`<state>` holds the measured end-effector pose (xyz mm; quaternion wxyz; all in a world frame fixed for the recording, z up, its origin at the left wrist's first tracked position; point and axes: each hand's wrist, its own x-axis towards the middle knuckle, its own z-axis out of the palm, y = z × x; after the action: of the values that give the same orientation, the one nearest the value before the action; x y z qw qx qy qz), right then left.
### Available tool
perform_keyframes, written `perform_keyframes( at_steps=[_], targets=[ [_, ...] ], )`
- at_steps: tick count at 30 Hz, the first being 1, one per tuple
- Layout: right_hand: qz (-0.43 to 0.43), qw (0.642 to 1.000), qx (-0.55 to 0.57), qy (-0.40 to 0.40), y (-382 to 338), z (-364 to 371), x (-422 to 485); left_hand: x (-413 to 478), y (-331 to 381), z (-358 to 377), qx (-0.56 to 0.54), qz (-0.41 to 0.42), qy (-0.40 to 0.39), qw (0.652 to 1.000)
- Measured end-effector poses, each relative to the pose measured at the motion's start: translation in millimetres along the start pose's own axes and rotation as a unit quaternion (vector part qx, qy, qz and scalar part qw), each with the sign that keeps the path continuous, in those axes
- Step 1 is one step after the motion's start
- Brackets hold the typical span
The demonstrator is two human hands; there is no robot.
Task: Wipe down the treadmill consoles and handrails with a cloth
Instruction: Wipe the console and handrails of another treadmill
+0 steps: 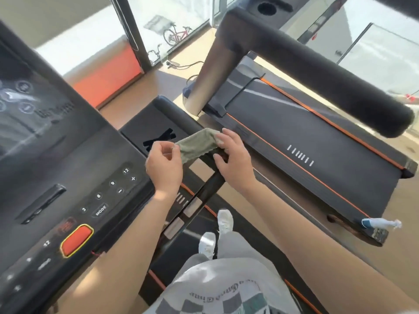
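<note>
A grey-green cloth (197, 143) lies draped over the black handrail (181, 117) of the treadmill I stand on. My left hand (164, 165) pinches the cloth's left end between thumb and fingers. My right hand (233, 159) grips the cloth's right end, with its fingers curled round the rail. The treadmill console (68, 177), black with numbered buttons and a red stop button (76, 240), fills the left side. The rail continues below my hands as a glossy black bar (205, 193).
A second treadmill (317, 141) stands to the right, its thick black handrail (328, 71) crossing the upper right. A spray bottle (381, 223) lies on its rear corner. My shoes (215, 232) stand on the belt. Glass walls and bicycles are beyond.
</note>
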<state>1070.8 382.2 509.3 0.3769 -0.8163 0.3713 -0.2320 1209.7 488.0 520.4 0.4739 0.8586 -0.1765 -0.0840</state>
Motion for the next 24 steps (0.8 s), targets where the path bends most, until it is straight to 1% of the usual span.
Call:
perform_keyframes(
  at_steps=[2,4,5,6,7,8,9,10,13,15,17,20,24],
  targets=[
    [-0.064,0.992,-0.085,-0.062,3,12,6,1,-7,-1,0.028,0.013,0.029,0.999],
    [-0.110,0.975,-0.162,-0.107,5,20,14,-4,-14,-1,0.097,0.080,0.066,0.990],
    [-0.127,0.966,-0.189,-0.122,6,23,19,-9,-17,1,0.134,0.128,0.065,0.981],
    [-0.144,0.959,-0.203,-0.133,7,25,25,-13,-20,5,0.158,0.173,0.035,0.971],
    [-0.163,0.954,-0.209,-0.142,8,26,32,-16,-23,11,0.176,0.206,-0.016,0.962],
    [-0.183,0.947,-0.216,-0.153,9,27,40,-17,-28,16,0.198,0.224,-0.066,0.952],
    [-0.205,0.937,-0.229,-0.165,10,28,47,-17,-32,20,0.225,0.229,-0.097,0.942],
    [-0.226,0.925,-0.248,-0.178,11,29,55,-16,-36,23,0.252,0.222,-0.111,0.935],
    [-0.269,0.893,-0.283,-0.223,11,34,77,-8,-40,24,0.332,0.199,-0.105,0.916],
    [-0.280,0.881,-0.290,-0.248,8,42,91,1,-41,24,0.390,0.197,-0.102,0.894],
    [-0.280,0.874,-0.288,-0.272,0,51,104,16,-40,24,0.432,0.164,-0.113,0.880],
    [-0.284,0.865,-0.290,-0.294,-12,65,128,41,-41,21,0.442,0.121,-0.121,0.881],
    [-0.287,0.852,-0.296,-0.321,-26,83,155,75,-42,14,0.469,0.108,-0.122,0.868]
  ],
)
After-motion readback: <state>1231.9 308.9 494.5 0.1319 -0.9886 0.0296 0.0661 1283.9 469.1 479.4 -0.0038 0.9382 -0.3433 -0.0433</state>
